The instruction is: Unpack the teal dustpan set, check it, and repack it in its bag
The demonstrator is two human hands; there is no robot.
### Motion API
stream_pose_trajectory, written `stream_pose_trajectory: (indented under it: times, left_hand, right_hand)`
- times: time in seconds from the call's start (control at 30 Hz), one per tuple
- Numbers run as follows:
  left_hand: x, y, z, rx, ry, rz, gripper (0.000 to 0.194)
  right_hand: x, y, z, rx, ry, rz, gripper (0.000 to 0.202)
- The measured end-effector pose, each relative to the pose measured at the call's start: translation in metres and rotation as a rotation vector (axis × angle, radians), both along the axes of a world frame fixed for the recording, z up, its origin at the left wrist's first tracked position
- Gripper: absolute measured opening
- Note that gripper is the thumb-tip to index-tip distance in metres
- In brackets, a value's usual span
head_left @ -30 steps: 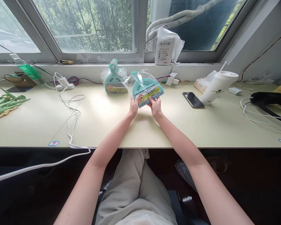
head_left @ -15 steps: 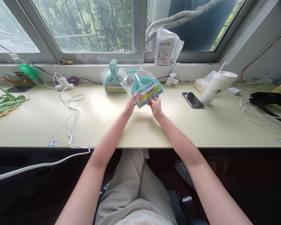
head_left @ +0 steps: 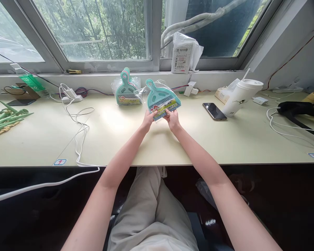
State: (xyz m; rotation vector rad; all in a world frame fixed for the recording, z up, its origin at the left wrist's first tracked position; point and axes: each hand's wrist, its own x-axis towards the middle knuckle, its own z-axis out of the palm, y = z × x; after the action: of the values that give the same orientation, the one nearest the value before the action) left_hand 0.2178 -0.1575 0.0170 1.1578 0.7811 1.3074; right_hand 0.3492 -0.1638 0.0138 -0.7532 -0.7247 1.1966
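A teal mini dustpan-and-brush set (head_left: 161, 96) in a clear plastic wrapper is held above the pale desk (head_left: 157, 146), handle pointing away from me. My left hand (head_left: 148, 119) pinches its lower left corner at the colourful label. My right hand (head_left: 172, 118) pinches the lower right part of the label. Behind it, a stack of more wrapped dustpan sets (head_left: 126, 91) leans against the wall under the window.
A white cup with a straw (head_left: 240, 96) and a black phone (head_left: 214, 111) lie to the right, with a black tool (head_left: 300, 111) and white cables farther right. A white cable (head_left: 80, 129) trails off the desk's left front. Green plastic pieces (head_left: 5, 116) lie far left.
The wrapped dustpan set has tilted more flat toward me and turned slightly, and both hands have shifted their pinch along its label edge. The camera view has dipped a little.
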Motion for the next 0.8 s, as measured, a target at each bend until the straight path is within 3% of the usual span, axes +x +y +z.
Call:
stream_pose_trajectory:
  times: [0.2,0.47,0.6,0.8]
  left_hand:
    - [-0.003,0.006,-0.003,0.03,-0.007,-0.041,0.057]
    - [-0.006,-0.002,0.0,0.045,0.088,-0.171,0.063]
    - [-0.005,-0.005,0.0,0.063,0.087,-0.199,0.066]
    - [-0.006,-0.005,0.001,0.051,0.079,-0.195,0.067]
  right_hand:
    - [0.009,0.004,0.004,-0.077,-0.03,-0.053,0.012]
    - [0.034,0.018,-0.001,-0.19,0.077,-0.246,0.015]
    - [0.035,0.018,-0.002,-0.233,0.122,-0.262,0.02]
    - [0.038,0.023,-0.008,-0.17,0.062,-0.214,0.026]
